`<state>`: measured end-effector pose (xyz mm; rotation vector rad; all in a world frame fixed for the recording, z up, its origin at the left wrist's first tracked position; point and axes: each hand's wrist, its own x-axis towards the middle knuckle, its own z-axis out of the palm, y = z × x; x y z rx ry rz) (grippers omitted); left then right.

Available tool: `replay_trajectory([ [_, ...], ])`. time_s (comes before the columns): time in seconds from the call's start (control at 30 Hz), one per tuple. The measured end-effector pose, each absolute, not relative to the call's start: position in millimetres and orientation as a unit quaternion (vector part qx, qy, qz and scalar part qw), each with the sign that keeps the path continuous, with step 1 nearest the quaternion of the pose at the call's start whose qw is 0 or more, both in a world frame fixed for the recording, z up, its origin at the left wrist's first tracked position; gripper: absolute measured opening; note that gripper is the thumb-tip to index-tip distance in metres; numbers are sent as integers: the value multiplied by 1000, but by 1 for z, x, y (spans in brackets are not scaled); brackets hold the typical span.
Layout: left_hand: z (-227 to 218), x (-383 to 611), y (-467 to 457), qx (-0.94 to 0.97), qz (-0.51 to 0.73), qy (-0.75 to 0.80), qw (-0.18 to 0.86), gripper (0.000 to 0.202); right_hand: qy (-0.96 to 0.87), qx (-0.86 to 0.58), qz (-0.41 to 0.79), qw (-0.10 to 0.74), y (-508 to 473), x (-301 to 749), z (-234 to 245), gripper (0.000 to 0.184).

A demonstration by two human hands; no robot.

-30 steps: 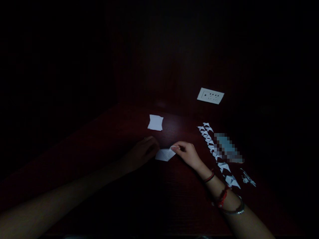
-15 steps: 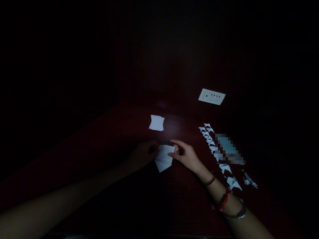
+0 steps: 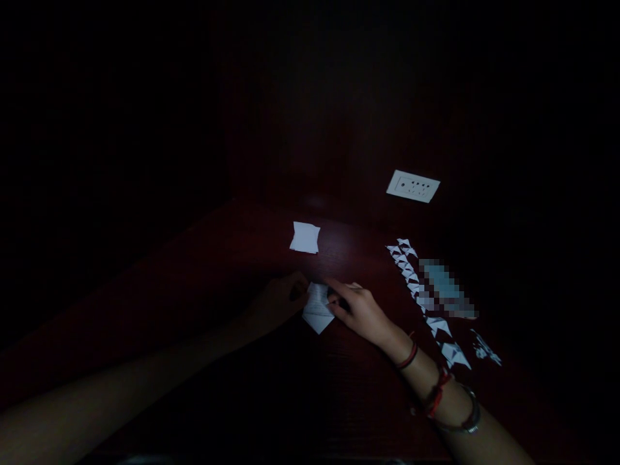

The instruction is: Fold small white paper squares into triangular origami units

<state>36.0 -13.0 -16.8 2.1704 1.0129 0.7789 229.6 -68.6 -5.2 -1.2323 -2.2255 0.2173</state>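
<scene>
A partly folded sheet of paper with lines of writing lies between my two hands, its pointed end towards me. My left hand, in shadow, pinches the paper's left edge. My right hand has its thumb at the right edge and its index finger laid over the top edge. Just beyond my hands rests a small stack of white paper squares. To the right runs a row of small folded paper pieces, with larger folded pieces at its near end.
A blurred-out, pale blue flat object lies beside the paper row. Small white scraps are near it. A white wall socket is set in the dark panel behind the dark red table. The surroundings are very dark.
My right hand has shifted slightly left, its index finger now over the paper's top edge. The paper has turned a little, and its point has moved right.
</scene>
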Motion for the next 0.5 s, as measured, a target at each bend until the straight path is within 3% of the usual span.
replay_trajectory([
  [0.27,-11,32,-16,830,279,351,330,19,-861,-446,69,237,-73,228,-4,48],
  [0.5,-9,31,-20,846,253,324,340,29,-845,-457,112,253,-76,228,-2,54],
])
